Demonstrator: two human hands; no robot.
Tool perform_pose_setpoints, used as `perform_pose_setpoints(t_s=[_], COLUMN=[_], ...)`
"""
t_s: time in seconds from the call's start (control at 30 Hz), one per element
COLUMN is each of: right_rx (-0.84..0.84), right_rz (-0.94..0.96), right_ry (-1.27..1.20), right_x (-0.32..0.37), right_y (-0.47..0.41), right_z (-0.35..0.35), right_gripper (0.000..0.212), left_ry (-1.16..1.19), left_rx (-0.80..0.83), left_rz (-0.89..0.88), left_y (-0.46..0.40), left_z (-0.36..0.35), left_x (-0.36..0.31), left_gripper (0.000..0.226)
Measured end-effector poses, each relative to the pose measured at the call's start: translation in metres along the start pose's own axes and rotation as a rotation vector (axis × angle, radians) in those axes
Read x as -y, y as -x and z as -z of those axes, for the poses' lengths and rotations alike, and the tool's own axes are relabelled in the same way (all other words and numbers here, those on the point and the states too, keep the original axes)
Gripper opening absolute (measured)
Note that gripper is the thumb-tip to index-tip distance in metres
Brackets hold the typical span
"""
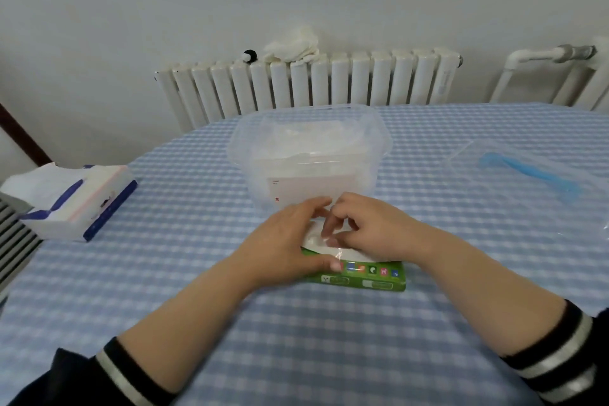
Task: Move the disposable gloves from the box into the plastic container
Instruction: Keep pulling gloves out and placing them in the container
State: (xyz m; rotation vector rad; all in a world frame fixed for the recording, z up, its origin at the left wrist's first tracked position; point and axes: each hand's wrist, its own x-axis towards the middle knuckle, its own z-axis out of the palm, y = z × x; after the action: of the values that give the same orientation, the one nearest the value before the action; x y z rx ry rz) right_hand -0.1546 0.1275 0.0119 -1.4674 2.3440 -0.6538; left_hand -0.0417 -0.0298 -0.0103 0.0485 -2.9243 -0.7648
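Step in hand: you are drawing gloves out of the green box (362, 277), which lies flat on the bench (296, 339) straight in front of you, at 6 o'clock from the plastic container (309, 155).
Left hand: your left hand (283, 241) lies over the left end of the box, thumb along its near edge and fingers (316, 208) curved over the top; it seems to be pinning the box down, and a clear film shows at the thumb tip.
Right hand: your right hand (369, 227) is over the box opening with its fingers curled in, pinching at thin clear glove film (329, 241). How much film it has hold of you cannot tell; the material is almost see-through.
Gloves: a white-to-clear wad sits at the mouth of the box between your two hands. The container at 12 o'clock already holds a pale, crumpled heap, so my judgement is that the job is well under way.
Container: open-topped, upright, just beyond your fingertips and touching or nearly touching the far side of the box.
Next move: keep the left hand pressing the box flat, lift the pinched film up and forward toward 12 o'clock, clear the near rim, and let it drop inside.
Watch for: film this light clings to skin and drags extra sheets out.
Elsewhere: a tissue pack (75, 204) at 9 o'clock, a clear bag with a blue strip (527, 171) at 2 o'clock.
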Motion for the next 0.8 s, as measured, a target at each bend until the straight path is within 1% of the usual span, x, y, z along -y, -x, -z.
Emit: perform_pose_setpoints(t_s=[0.03, 0.1, 0.17, 0.23, 0.3, 0.4, 0.47, 0.53, 0.57, 0.63, 0.8], right_rx=[-0.038, -0.112, -0.189, -0.256, -0.286, -0.245, -0.137, 0.001, 0.031, 0.009, -0.168], right_rz=[0.008, 0.052, 0.146, 0.192, 0.170, 0.113, 0.043, -0.010, -0.020, -0.010, 0.121], right_ry=[0.034, 0.121, 0.154, 0.082, -0.010, -0.047, -0.013, 0.043, 0.037, 0.003, 0.083], right_x=[0.000, 0.000, 0.000, 0.002, 0.006, 0.010, 0.004, -0.002, -0.006, -0.006, -0.006], right_y=[0.000, -0.001, -0.002, -0.002, -0.002, -0.002, 0.000, 0.000, 0.000, -0.001, -0.002], right_z=[-0.002, -0.008, -0.011, -0.012, -0.009, -0.002, 0.002, 0.003, 0.003, 0.002, -0.006], right_gripper=[0.003, 0.004, 0.007, 0.008, 0.011, 0.011, 0.009, 0.014, 0.014, 0.008, 0.013], left_ry=[-0.004, -0.014, -0.051, -0.068, -0.064, -0.037, -0.007, 0.018, 0.024, 0.038, 0.058], left_rx=[0.018, 0.010, -0.006, -0.012, -0.011, -0.003, 0.013, 0.034, 0.040, 0.045, 0.050], left_rz=[-0.001, -0.027, -0.045, -0.053, -0.065, -0.047, -0.026, -0.014, -0.016, -0.016, -0.001], left_y=[0.001, 0.000, 0.000, 0.000, 0.000, 0.000, 0.001, 0.001, 0.001, 0.001, 0.001], left_z=[-0.004, -0.009, -0.012, -0.013, -0.013, -0.012, -0.011, -0.012, -0.012, -0.012, -0.011], left_x=[0.002, 0.005, 0.007, 0.007, 0.006, 0.006, 0.006, 0.008, 0.008, 0.007, 0.007], left_gripper=[0.086, 0.071, 0.057, 0.057, 0.061, 0.062, 0.060, 0.062, 0.063, 0.063, 0.062])
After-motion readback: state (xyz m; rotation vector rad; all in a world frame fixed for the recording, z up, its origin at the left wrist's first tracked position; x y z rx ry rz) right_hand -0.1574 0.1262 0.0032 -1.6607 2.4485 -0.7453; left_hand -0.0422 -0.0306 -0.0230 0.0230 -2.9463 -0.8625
